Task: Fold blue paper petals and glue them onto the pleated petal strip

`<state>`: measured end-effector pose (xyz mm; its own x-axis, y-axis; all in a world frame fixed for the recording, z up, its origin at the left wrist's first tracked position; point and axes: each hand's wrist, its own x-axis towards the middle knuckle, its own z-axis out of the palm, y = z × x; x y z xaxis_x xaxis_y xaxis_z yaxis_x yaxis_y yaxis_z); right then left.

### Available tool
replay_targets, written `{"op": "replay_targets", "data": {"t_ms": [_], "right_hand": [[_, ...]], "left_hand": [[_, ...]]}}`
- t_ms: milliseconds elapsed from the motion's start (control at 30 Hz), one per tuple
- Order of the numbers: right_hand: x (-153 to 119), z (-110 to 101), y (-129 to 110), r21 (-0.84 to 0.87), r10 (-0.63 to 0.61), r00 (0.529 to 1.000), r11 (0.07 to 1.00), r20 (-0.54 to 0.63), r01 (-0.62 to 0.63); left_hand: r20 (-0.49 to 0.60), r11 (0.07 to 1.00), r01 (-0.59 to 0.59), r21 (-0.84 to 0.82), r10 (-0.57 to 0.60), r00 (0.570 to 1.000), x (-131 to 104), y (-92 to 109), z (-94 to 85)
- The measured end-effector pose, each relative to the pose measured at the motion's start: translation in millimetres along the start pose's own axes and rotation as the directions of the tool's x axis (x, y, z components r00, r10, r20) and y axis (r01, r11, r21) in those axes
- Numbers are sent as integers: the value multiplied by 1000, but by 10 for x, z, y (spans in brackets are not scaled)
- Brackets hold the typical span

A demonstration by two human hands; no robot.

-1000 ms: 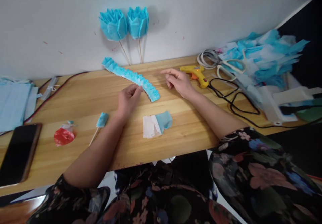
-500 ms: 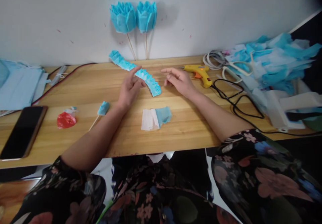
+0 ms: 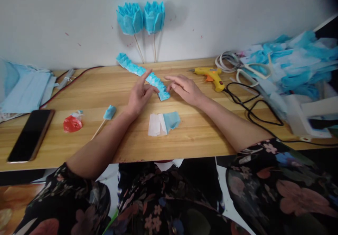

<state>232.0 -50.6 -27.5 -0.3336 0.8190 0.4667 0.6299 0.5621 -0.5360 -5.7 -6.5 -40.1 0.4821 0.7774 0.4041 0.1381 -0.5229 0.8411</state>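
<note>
A pleated blue strip (image 3: 132,67) lies slantwise on the wooden table. My left hand (image 3: 141,94) is at its left side, index finger stretched out over the strip, thumb apart, holding nothing. Just right of the strip's lower end is my right hand (image 3: 185,88), fingers extended toward it and nothing held. Below the hands lies a small piece of white and blue fabric (image 3: 164,123). Two blue fabric flowers (image 3: 130,18) on sticks lean against the wall. A stick with a small blue wrapped tip (image 3: 109,112) rests beside my left forearm.
A yellow glue gun (image 3: 211,77) with a black cord lies right of my right hand. Further right are scissors (image 3: 255,73), a pile of blue and white scraps (image 3: 293,64) and a white holder (image 3: 303,118). At left are masks (image 3: 27,88), a phone (image 3: 31,135) and red wrapping (image 3: 72,123).
My right hand has moved left, closer to the strip's lower end. My left hand has shifted slightly right, and the view has turned a little.
</note>
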Motion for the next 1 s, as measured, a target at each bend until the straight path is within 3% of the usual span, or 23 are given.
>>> {"op": "replay_targets", "data": {"t_ms": [200, 1000], "right_hand": [[7, 14, 0, -4, -21, 1000, 1000, 20, 21], [9, 22, 3, -4, -28, 993, 1000, 114, 28]], "left_hand": [[9, 999, 51, 5, -51, 999, -16, 9, 13], [94, 998, 45, 34, -48, 994, -20, 115, -3]]}}
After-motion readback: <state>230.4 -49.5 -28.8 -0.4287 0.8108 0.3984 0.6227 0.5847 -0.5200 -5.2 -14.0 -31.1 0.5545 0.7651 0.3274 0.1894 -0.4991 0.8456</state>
